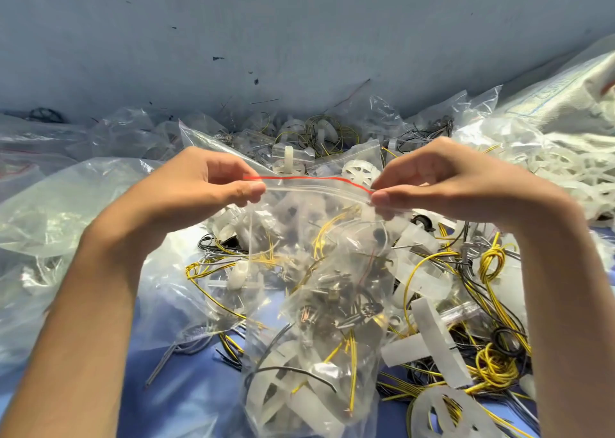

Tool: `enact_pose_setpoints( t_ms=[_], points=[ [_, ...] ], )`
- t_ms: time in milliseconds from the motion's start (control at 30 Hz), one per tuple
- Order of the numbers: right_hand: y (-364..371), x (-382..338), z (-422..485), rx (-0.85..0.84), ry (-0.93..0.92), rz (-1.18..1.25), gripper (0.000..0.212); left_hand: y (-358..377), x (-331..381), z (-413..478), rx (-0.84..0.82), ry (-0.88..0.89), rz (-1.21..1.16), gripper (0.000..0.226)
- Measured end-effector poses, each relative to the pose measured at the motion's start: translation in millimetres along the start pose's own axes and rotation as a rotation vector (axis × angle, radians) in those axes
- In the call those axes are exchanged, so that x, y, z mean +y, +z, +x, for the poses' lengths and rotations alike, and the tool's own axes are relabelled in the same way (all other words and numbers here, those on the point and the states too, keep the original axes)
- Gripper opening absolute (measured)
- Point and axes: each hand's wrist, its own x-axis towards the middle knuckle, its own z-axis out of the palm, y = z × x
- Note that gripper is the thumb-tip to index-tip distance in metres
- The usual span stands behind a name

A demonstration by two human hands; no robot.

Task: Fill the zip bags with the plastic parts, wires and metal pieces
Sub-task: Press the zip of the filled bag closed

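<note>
The zip bag (309, 321) hangs upright above the blue surface (186, 397), loaded with plastic parts (299, 394), wires (352, 364) and metal pieces (334, 293). The left hand (213, 184) grip pinches the left end of the red-edged zip seal (316, 186). The right hand (432, 181) grip pinches the right end. Loose yellow cables (492, 364) lie right of the bag and clear empty bags (66, 204) lie left of it.

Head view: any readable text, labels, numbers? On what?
Nothing readable.
White sack: faint blue print, too blurred to read.
Zip bag, pinched at its top by left hand and right hand: plain red stripe, no text.
</note>
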Motion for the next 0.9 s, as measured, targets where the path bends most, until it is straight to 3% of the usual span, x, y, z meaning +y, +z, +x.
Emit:
enact_pose_setpoints(
  t_ms=[233, 367, 533, 667, 800, 900],
  points=[
    [-0.6, 4.4, 0.1, -0.053, 0.037, 0.004, 0.027, -2.3, -1.0, -0.3, -0.051, 0.015, -0.033, 0.009],
    [0.3, 5.2, 1.9, -0.077, 0.030, -0.027, 0.040, -1.9, -0.2, 0.0, -0.074, 0.019, -0.004, 0.013],
    [-0.1, 8.0, 2.6, -0.087, 0.041, -0.021, 0.037, 1.2, -0.8, 1.1, -0.054, 0.032, 0.009, 0.014],
    [3.7, 7.5, 5.2, -0.090, 0.074, -0.072, 0.017, -0.4, -2.4, 1.5, -0.030, 0.044, 0.057, 0.002],
    [3.0, 5.9, 6.4, -0.023, 0.042, -0.142, 0.006, -1.2, -4.0, 2.1, 0.026, 0.071, 0.111, 0.017],
    [2.6, 2.5, 5.6, 0.026, -0.002, -0.206, 0.020, -1.2, -2.6, 1.9, 0.051, 0.075, 0.135, 0.015]
  ],
)
